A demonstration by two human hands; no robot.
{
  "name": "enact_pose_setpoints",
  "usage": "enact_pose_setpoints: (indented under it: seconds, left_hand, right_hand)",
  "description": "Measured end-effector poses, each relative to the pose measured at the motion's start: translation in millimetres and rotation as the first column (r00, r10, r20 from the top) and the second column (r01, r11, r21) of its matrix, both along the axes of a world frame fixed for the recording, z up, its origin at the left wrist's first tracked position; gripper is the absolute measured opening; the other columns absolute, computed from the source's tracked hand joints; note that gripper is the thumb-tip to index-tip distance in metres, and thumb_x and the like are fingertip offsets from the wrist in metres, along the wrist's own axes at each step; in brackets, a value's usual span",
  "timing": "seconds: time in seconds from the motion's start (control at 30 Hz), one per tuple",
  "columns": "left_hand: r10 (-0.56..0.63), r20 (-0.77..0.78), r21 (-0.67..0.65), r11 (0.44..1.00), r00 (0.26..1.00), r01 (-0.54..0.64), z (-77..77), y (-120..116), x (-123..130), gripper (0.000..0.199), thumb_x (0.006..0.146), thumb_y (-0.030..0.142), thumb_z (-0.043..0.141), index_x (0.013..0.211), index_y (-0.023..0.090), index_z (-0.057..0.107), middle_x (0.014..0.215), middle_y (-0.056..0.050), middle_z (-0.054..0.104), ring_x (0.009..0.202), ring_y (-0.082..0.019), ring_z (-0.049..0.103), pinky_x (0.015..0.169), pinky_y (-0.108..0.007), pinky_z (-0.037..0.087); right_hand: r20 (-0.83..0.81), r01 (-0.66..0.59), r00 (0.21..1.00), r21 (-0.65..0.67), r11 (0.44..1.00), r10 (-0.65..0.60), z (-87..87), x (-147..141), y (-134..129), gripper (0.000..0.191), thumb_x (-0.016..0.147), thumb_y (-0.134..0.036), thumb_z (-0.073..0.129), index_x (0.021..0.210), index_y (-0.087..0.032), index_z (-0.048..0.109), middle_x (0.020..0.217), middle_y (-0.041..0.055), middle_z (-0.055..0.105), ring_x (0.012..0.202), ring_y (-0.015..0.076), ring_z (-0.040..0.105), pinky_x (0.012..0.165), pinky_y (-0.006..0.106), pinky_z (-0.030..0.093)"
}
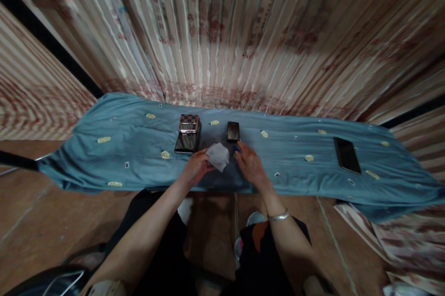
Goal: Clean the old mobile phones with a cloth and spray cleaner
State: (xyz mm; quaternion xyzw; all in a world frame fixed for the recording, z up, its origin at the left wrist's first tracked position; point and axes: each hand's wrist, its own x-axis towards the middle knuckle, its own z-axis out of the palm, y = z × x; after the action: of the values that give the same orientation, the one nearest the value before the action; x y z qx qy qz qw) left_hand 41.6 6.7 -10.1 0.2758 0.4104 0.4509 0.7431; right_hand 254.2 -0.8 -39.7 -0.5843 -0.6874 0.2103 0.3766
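Note:
My left hand [198, 167] is closed on the edge of a light grey cloth [218, 157], which spreads out to the right of its fingers. My right hand [251, 164] is curled around a small dark blue object [237, 148], mostly covered by the fingers, so its kind does not show. Just beyond the right fingertips lies a small dark rectangular case [233, 131]. Left of the cloth lies a shiny black phone-like slab [186, 143], and a smaller item with a checkered top [189, 122] rests at its far end.
A blue cloth with yellow pineapple prints [288, 166] covers the long narrow table. A dark phone [347, 154] lies toward its right end. Striped curtains [222, 54] hang behind and at both sides. Dark poles [52, 43] slope at the left and right.

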Motion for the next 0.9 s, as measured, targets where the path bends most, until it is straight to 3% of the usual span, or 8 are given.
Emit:
enact_pose_setpoints:
  seconds: [0.1,0.2,0.33,0.5,0.6,0.67,0.77,0.9]
  left_hand:
    - [-0.09,0.041,-0.007,0.996,0.995,0.091,7.2,-6,1,0.028,0.059,0.016,0.068,0.087,0.015,0.072,0.083,-0.007,0.077,0.076,-0.022,0.073,0.077,-0.038,0.06]
    - [-0.127,0.066,-0.004,0.992,0.99,0.127,11.3,-10,0,0.031,0.062,0.018,0.065,0.092,0.016,0.073,0.084,-0.007,0.077,0.076,-0.022,0.072,0.077,-0.039,0.06]
    - [-0.097,0.057,0.003,0.995,0.994,0.097,12.9,-13,-6,0.028,0.064,0.019,0.066,0.091,0.017,0.071,0.086,-0.008,0.077,0.085,-0.025,0.073,0.079,-0.039,0.06]
    - [0.029,0.005,0.064,0.998,1.0,-0.03,17.3,-20,-8,0.04,0.066,0.021,0.076,0.105,0.017,0.069,0.098,-0.01,0.076,0.095,-0.027,0.073,0.088,-0.046,0.058]
    - [0.119,-0.142,0.169,0.981,0.983,-0.094,17.8,-12,-12,0.051,0.071,0.028,0.078,0.119,0.018,0.064,0.112,-0.013,0.074,0.109,-0.03,0.069,0.096,-0.051,0.054]
    - [0.265,-0.313,0.332,0.93,0.912,-0.157,16.9,5,-19,0.057,0.073,0.027,0.076,0.128,0.02,0.062,0.13,-0.015,0.067,0.128,-0.031,0.06,0.109,-0.051,0.046]
    - [0.523,-0.586,0.584,0.802,0.618,-0.126,15.4,40,-34,0.079,0.07,0.024,0.079,0.144,0.018,0.052,0.155,-0.018,0.048,0.151,-0.034,0.034,0.126,-0.05,0.021]
    - [0.548,-0.734,0.58,0.813,0.401,-0.05,9.8,82,-47,0.109,0.066,0.032,0.086,0.157,0.01,0.031,0.167,-0.026,0.027,0.158,-0.04,0.014,0.127,-0.053,0.013]
  right_hand:
    - [-0.455,-0.049,0.89,-0.136,0.989,-0.019,7.8,-15,2,0.054,0.092,-0.062,0.058,0.124,-0.02,0.07,0.124,0.0122,0.074,0.119,0.0274,0.068,0.109,0.046,0.049]
    - [-0.782,-0.297,0.615,-0.349,0.889,-0.101,12.3,-32,0,0.06,0.076,-0.075,0.068,0.098,-0.02,0.077,0.095,0.0066,0.08,0.095,0.0248,0.074,0.085,0.036,0.059]
    - [-0.881,-0.483,0.426,-0.412,0.773,-0.203,15.7,-45,-4,0.04,0.065,-0.054,0.088,0.08,-0.019,0.076,0.075,0.0025,0.077,0.072,0.0192,0.072,0.065,0.028,0.058]
    - [-0.899,-0.47,0.365,-0.403,0.785,-0.243,18.0,-46,-3,0.032,0.066,-0.041,0.091,0.082,-0.018,0.076,0.074,0.0014,0.077,0.066,0.0166,0.07,0.06,0.026,0.058]
    - [-0.904,-0.441,0.34,-0.396,0.805,-0.258,18.4,-43,0,0.028,0.071,-0.039,0.088,0.087,-0.019,0.075,0.076,0.0009,0.078,0.068,0.0171,0.072,0.063,0.029,0.06]
    - [-0.906,-0.412,0.326,-0.394,0.821,-0.271,18.6,-40,2,0.027,0.072,-0.039,0.088,0.087,-0.02,0.075,0.079,0.0016,0.079,0.072,0.0183,0.073,0.067,0.032,0.062]
    - [-0.902,-0.386,0.326,-0.401,0.831,-0.284,18.9,-36,3,0.028,0.071,-0.04,0.088,0.085,-0.02,0.074,0.081,0.0026,0.079,0.075,0.0196,0.074,0.068,0.033,0.064]
    - [-0.9,-0.387,0.332,-0.403,0.829,-0.282,18.5,-36,5,0.029,0.072,-0.041,0.088,0.085,-0.02,0.073,0.079,0.0019,0.079,0.07,0.0176,0.073,0.064,0.03,0.063]
